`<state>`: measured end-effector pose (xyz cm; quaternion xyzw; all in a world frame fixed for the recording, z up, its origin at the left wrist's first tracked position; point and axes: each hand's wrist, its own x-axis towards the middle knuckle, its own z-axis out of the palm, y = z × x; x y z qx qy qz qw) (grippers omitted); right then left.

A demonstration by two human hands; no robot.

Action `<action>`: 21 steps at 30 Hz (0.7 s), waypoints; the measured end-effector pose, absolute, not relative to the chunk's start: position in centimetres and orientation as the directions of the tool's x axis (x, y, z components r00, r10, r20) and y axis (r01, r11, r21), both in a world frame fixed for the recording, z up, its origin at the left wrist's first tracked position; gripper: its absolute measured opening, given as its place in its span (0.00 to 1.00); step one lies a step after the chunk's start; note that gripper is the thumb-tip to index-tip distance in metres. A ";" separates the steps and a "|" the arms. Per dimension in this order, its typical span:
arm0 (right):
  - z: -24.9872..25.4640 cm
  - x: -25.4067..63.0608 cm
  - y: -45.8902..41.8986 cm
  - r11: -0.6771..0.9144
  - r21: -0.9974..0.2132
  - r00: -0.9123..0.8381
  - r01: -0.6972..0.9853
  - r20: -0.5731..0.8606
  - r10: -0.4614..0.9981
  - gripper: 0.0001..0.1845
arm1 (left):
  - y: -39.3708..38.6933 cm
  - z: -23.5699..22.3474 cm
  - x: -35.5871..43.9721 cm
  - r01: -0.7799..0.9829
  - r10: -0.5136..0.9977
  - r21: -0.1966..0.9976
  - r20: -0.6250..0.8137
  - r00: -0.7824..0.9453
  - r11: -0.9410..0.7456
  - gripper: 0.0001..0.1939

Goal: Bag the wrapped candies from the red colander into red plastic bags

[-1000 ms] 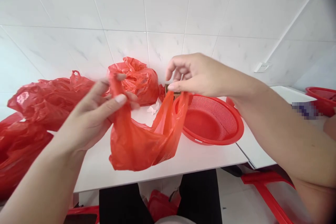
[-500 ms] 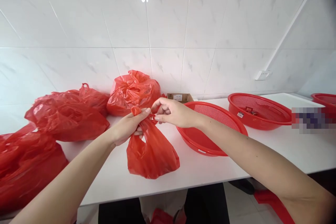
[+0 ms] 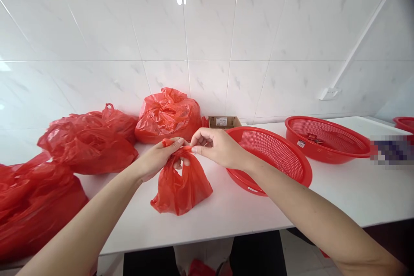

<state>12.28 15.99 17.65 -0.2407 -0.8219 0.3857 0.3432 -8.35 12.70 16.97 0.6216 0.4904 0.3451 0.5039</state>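
Handles (image 3: 186,149) of our red bag (image 3: 183,187), apart earlier, now bunched, gathering it narrow. Our left hand (image 3: 163,153) grips bunch; right hand's (image 3: 210,145) fingers pinch handle end. Bag over near desk (image 3: 158,233), left of nearest basket (image 3: 293,159).

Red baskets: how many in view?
3: the near basket, partly behind the right forearm; the middle basket, beyond it to the right; the far basket, cut off at the right edge. More could be hidden.

Crinkled, faintly glossy plastic bag (image 3: 190,188)
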 end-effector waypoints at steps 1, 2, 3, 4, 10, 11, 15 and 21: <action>17.7 12.4 15.7 0.577 -0.810 -0.683 0.105 0.363 0.633 0.03 | 12.6 17.1 -8.6 0.269 0.957 0.963 -0.051 0.287 -0.029 0.19; 17.7 12.6 15.5 0.567 -0.819 -0.710 0.083 0.351 0.610 0.04 | 12.5 17.2 -8.7 0.292 0.953 0.955 -0.038 0.301 -0.054 0.18; 17.6 12.6 15.5 0.559 -0.827 -0.718 0.061 0.352 0.600 0.05 | 12.4 17.3 -8.8 0.330 0.946 0.940 -0.029 0.324 -0.084 0.15; 17.2 12.5 15.6 0.551 -0.833 -0.706 0.045 0.364 0.608 0.06 | 12.2 17.4 -8.9 0.374 0.935 0.920 -0.023 0.353 -0.118 0.13; 13.6 11.0 17.5 0.420 -0.897 -0.655 0.141 0.233 0.718 0.16 | 11.7 16.0 -8.0 0.708 0.899 0.555 0.289 0.328 -0.436 0.09; 13.2 10.9 17.7 0.403 -0.905 -0.673 0.134 0.215 0.708 0.17 | 11.6 15.6 -7.9 0.746 0.888 0.497 0.360 0.288 -0.443 0.11; 13.1 11.2 17.8 0.400 -0.915 -0.750 0.055 0.226 0.621 0.15 | 11.6 14.2 -8.1 0.819 0.770 0.296 0.587 0.249 -0.491 0.20; 14.2 11.9 19.3 0.538 -0.825 -0.724 0.172 0.264 0.637 0.19 | 11.2 13.4 -9.0 0.880 0.760 0.088 0.548 0.349 -0.467 0.22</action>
